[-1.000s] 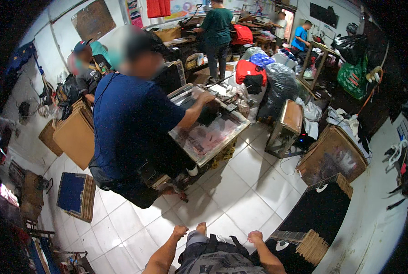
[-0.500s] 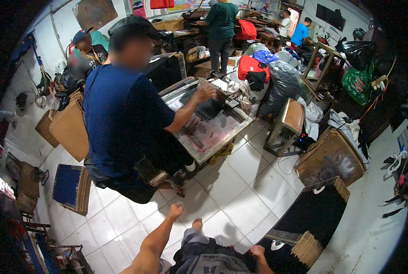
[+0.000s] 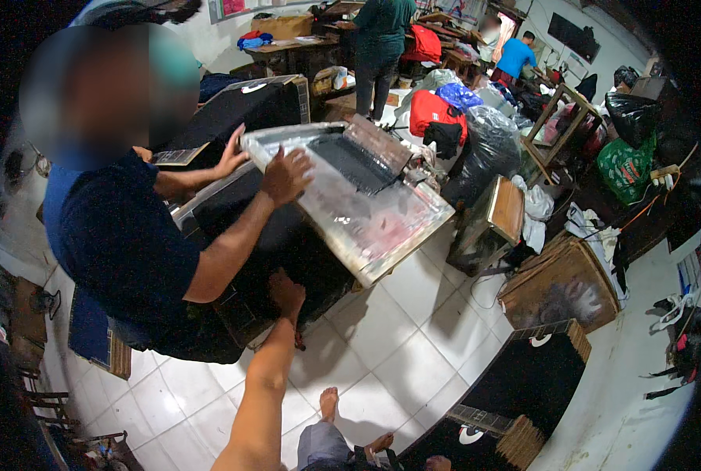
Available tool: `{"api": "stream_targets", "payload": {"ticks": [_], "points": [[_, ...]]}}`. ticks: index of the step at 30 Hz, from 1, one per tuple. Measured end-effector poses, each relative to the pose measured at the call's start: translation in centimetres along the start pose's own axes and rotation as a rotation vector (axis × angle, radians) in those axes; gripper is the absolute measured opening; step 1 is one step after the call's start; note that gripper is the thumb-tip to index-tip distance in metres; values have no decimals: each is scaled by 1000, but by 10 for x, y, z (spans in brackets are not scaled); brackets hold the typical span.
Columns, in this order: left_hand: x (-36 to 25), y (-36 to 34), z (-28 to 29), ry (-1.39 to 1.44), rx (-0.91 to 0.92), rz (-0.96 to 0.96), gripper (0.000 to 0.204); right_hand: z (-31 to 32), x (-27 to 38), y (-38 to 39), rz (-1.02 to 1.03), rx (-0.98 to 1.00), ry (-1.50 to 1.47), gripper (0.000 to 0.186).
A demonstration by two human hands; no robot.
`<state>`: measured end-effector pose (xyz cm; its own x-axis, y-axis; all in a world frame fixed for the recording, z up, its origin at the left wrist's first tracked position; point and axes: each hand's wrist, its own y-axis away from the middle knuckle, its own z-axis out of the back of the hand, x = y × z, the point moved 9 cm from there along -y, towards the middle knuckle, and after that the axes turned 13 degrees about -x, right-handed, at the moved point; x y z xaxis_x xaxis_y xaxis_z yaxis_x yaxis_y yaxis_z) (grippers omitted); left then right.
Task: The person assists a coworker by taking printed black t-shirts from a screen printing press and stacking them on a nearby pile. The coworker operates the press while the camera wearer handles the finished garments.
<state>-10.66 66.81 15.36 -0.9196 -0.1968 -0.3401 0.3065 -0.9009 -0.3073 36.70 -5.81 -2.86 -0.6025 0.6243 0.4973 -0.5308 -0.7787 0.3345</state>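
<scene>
My left hand (image 3: 288, 294) reaches forward to the near edge of a black cloth-covered board (image 3: 244, 228); its fingers blur into the dark surface, so their grip is unclear. Barely inside the lower edge, part of my right hand (image 3: 438, 463) shows beside a stack of black-covered boards (image 3: 515, 385); its fingers are hidden. A co-worker in a dark blue shirt (image 3: 123, 243) has both hands at a framed printing screen (image 3: 358, 224), held tilted above the black board. Black ink and a wide, flat squeegee-like piece (image 3: 378, 145) lie on the screen.
White floor tiles (image 3: 382, 337) lie before my bare feet. To the right stand a wooden-topped box (image 3: 503, 208), leaning brown boards (image 3: 558, 286) and stuffed plastic bags (image 3: 492, 145). Another black-covered board (image 3: 240, 114) lies behind the co-worker's arms. Other people stand at the back.
The screen has been lifted and tilted, with the co-worker's hands now at its left end. My left hand has moved forward to the black board. My right hand has mostly left the view.
</scene>
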Motion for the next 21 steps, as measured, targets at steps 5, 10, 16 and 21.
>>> {"api": "stream_targets", "payload": {"ticks": [5, 10, 16, 21], "points": [[-58, 76, -18, 489, 526, -131, 47, 8, 137, -75, -478, -76, -429, 5], [22, 182, 20, 974, 851, 310, 24, 42, 320, -153, -116, -77, -374, 13], [218, 121, 86, 874, -194, 818, 24, 11, 530, -238, 359, 91, -209, 23], [227, 83, 107, 694, -110, 695, 31, -48, 637, -302, -15, 40, -563, 19]]}}
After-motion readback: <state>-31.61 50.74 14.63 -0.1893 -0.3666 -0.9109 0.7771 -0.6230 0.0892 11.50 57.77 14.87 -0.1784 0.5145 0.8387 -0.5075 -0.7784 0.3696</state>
